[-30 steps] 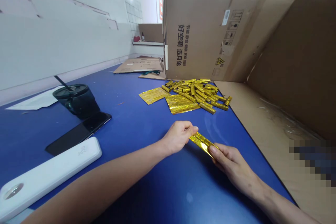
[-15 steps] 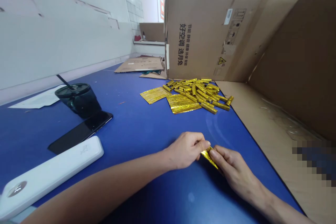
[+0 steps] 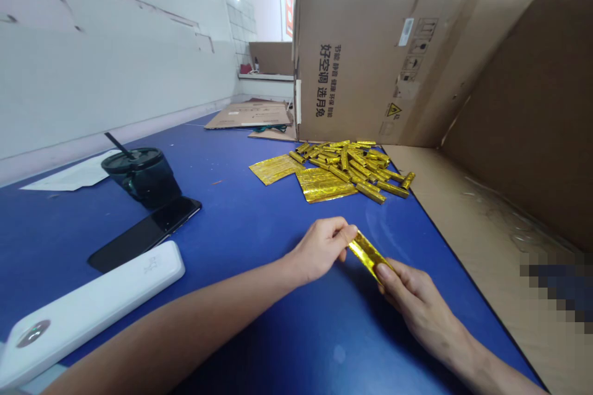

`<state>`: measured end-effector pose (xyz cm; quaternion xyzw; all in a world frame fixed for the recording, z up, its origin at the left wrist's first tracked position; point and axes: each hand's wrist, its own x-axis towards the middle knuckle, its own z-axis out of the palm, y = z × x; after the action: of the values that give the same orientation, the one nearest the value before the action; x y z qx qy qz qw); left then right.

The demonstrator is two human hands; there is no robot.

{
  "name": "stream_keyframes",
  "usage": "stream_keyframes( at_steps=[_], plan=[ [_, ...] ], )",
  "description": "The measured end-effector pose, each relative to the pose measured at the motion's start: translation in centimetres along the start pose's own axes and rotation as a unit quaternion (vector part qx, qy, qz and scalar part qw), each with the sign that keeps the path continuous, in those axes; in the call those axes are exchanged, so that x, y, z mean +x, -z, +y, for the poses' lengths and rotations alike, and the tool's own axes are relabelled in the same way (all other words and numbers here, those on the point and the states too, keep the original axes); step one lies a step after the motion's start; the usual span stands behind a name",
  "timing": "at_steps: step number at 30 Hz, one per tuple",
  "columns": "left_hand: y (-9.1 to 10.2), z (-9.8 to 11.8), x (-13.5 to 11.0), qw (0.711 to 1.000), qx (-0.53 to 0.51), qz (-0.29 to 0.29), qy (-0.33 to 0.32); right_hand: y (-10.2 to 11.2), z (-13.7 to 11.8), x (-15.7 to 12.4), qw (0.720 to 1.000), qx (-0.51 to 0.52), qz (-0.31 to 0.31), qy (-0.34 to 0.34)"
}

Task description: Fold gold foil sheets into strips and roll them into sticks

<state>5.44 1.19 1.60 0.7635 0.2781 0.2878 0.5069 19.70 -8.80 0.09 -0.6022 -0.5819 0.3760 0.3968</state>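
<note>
A folded strip of shiny gold foil paper (image 3: 368,254) is stretched between my two hands just above the blue table. My left hand (image 3: 324,248) pinches its upper left end between thumb and fingers. The lower right end is gripped by my right hand (image 3: 410,293), its thumb lying on top. Beyond the hands lies a heap of narrow gold foil pieces (image 3: 345,159), folded or rolled. At the near side of the heap are two flat gold foil sheets, one to the left (image 3: 275,168) and one in front (image 3: 322,186).
On the left stand a dark cup with a straw (image 3: 141,176), a black phone (image 3: 146,234) and a long white device (image 3: 97,308). A large cardboard box (image 3: 361,68) rises behind the heap. Cardboard (image 3: 463,210) runs along the table's right edge.
My left hand has moved away and slightly up, further from my right hand. More of the gold strip now shows between them. The heap and sheets lie as before.
</note>
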Motion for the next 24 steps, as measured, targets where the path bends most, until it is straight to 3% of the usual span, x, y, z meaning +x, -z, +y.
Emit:
stream_keyframes(
  at_steps=[3, 4, 6, 13, 16, 20, 24],
  plan=[
    [-1.3, 0.0, -0.4, 0.992, -0.115, -0.041, 0.022, -0.2, -0.1, 0.0, 0.999, 0.024, 0.027, 0.011],
    [-1.7, 0.1, -0.6, 0.988, -0.131, -0.077, 0.027, -0.3, -0.2, -0.1, 0.999, 0.032, 0.022, 0.013],
    [-2.2, 0.4, -0.9, 0.983, -0.158, -0.091, 0.035, -0.5, -0.5, -0.2, 0.999, 0.045, -0.004, 0.016],
    [0.0, 0.3, -0.1, 0.992, -0.111, -0.044, 0.033, -0.1, -0.9, -0.2, 0.995, 0.09, -0.049, -0.02],
    [0.8, -0.1, 0.3, 0.994, -0.085, -0.062, 0.028, 0.2, -0.7, 0.1, 0.993, 0.091, -0.063, -0.033],
    [1.0, -0.2, 0.4, 0.994, -0.06, -0.09, 0.021, 0.2, -0.4, 0.3, 0.992, 0.079, -0.088, -0.035],
    [1.0, 0.0, 0.2, 0.999, 0.013, -0.052, -0.003, 0.0, -0.5, 0.1, 0.991, 0.088, -0.084, -0.047]
  ],
)
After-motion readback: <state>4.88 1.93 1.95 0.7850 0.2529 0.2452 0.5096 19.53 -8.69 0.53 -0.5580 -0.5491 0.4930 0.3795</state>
